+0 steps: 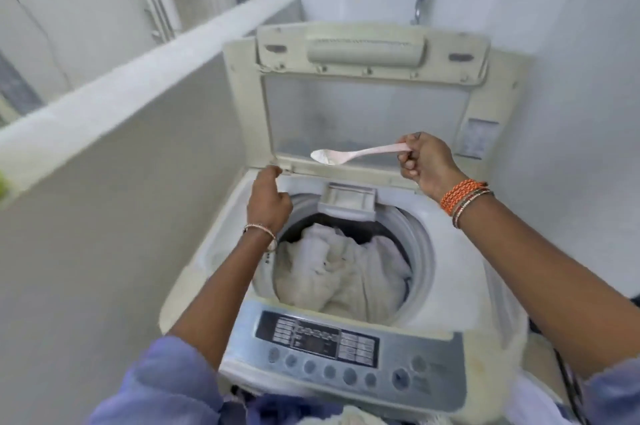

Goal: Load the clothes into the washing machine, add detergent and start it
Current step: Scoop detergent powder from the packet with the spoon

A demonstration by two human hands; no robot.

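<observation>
Head view: we note right grip (420, 161) pinching a pink spoon (356, 154) of detergent powder (327, 157); below it, the detergent drawer (346, 201); left grip (270, 197) loosely curled, empty.

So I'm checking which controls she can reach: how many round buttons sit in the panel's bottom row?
6 show clearly along the control panel: five small ones from left to middle, and a larger one to the right. Motion blur may hide others.

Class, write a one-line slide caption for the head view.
Right hand holds spoon of detergent above clothes in the open washing machine.
</observation>
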